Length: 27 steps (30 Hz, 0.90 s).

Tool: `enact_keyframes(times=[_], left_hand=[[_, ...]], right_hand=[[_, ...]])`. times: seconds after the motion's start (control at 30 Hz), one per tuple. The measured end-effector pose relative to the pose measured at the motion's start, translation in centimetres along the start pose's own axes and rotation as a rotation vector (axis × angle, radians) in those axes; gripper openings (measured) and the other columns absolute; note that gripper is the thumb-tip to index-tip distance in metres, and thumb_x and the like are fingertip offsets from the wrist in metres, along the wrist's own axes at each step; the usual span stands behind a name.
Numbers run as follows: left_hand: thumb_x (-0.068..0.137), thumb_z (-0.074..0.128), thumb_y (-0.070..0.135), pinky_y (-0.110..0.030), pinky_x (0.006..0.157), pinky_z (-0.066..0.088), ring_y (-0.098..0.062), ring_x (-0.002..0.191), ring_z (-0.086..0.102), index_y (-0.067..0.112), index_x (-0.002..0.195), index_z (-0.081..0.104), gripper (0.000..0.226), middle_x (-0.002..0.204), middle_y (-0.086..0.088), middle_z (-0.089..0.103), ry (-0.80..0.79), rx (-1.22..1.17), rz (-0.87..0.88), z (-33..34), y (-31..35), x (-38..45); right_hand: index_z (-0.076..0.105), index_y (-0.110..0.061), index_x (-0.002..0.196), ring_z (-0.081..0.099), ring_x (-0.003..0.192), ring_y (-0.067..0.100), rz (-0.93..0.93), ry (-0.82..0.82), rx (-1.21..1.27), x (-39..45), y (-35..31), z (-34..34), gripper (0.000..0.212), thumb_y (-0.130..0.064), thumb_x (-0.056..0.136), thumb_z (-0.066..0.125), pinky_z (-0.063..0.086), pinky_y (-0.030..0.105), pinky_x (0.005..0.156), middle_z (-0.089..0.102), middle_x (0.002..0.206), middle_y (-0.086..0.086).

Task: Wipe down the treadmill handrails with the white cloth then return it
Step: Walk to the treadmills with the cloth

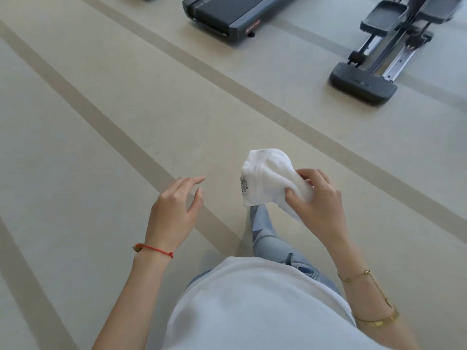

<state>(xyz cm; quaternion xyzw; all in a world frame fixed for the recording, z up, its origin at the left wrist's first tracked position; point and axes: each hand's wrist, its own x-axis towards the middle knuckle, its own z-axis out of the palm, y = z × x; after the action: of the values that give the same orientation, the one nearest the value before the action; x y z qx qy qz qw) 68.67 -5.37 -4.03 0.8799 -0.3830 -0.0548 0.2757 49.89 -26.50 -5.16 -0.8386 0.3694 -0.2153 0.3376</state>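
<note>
1. My right hand (318,198), at centre right of the frame, grips the white cloth (267,176): my thumb presses into its lower right part and my curled fingers wrap over the top of the same bunched end.
2. Most of the cloth sticks out to the upper left of my grip as a rounded, folded bundle; a smaller tail hangs below my palm toward the lower centre.
3. A small printed label (244,186) hangs on the cloth's left edge, facing the gap between my hands.
4. My left hand (174,210), left of centre, holds nothing. Its fingers are relaxed and spread, pointing toward the upper right, well apart from the cloth.
5. A red string bracelet (154,249) circles my left wrist; a gold chain (358,275) and a gold bangle (377,320) sit on my right forearm at the lower right.
6. Below the cloth, at centre bottom, my white shirt (252,304) and light blue jeans (265,233) show, one leg reaching forward under the cloth.
7. The floor (101,84) is pale beige, crossed by darker diagonal stripes running from upper left to lower right.
8. The dark rear end of the treadmill (227,18) lies at the top centre, far from both hands; its handrails are out of frame.
9. Another dark machine with foot pedals and metal rails (379,59) sits in the upper right corner.
</note>
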Motion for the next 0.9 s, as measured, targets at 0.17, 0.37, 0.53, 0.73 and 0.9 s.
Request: enact_keyframes(times=[0.17,0.37,0.53,0.73,0.9], left_hand=[[0.098,0.056,0.019,-0.026,0.089,0.048,-0.017,0.107,0.063,0.015,0.119,0.067,0.024,0.114,0.001,0.068,-0.008,-0.012,0.015,2.2,0.5,11.8],[0.098,0.057,0.017,-0.036,0.089,0.052,-0.02,0.107,0.064,0.014,0.118,0.068,0.023,0.112,-0.001,0.069,0.03,-0.007,0.038,3.6,2.6,27.5],[0.097,0.058,0.014,-0.037,0.089,0.051,-0.024,0.106,0.064,0.013,0.117,0.068,0.023,0.112,-0.004,0.069,0.051,0.006,0.038,5.1,3.3,38.5],[0.098,0.057,0.016,-0.034,0.09,0.05,-0.021,0.108,0.063,0.015,0.118,0.067,0.023,0.112,-0.001,0.068,0.018,-0.017,0.054,8.1,3.4,50.7],[0.098,0.056,0.018,-0.032,0.09,0.049,-0.018,0.108,0.062,0.017,0.119,0.067,0.023,0.113,0.001,0.068,-0.003,-0.036,0.085,11.1,3.1,62.5]], right_hand=[[0.061,-0.018,0.107,0.053,0.081,0.008,0.013,0.01,-0.006,11.6,1.8,1.2,0.031,-0.025,0.078,0.069,0.038,0.011,0.067,0.06,0.1,-0.008],[0.061,-0.018,0.106,0.047,0.078,0.001,-0.047,0.03,-0.037,27.5,2.7,0.0,0.031,-0.028,0.078,0.07,0.037,0.005,0.066,0.058,0.098,-0.01],[0.061,-0.018,0.108,0.047,0.08,0.0,-0.042,0.027,-0.038,38.6,3.7,-0.2,0.034,-0.027,0.077,0.07,0.035,0.002,0.069,0.059,0.101,-0.008],[0.061,-0.015,0.108,0.052,0.082,0.006,-0.022,0.046,-0.033,49.7,5.6,1.2,0.032,-0.025,0.078,0.071,0.037,0.011,0.068,0.06,0.1,-0.005],[0.062,-0.015,0.107,0.052,0.083,0.006,0.018,0.076,-0.035,60.3,7.5,2.9,0.031,-0.023,0.079,0.071,0.038,0.006,0.07,0.06,0.1,-0.005]])
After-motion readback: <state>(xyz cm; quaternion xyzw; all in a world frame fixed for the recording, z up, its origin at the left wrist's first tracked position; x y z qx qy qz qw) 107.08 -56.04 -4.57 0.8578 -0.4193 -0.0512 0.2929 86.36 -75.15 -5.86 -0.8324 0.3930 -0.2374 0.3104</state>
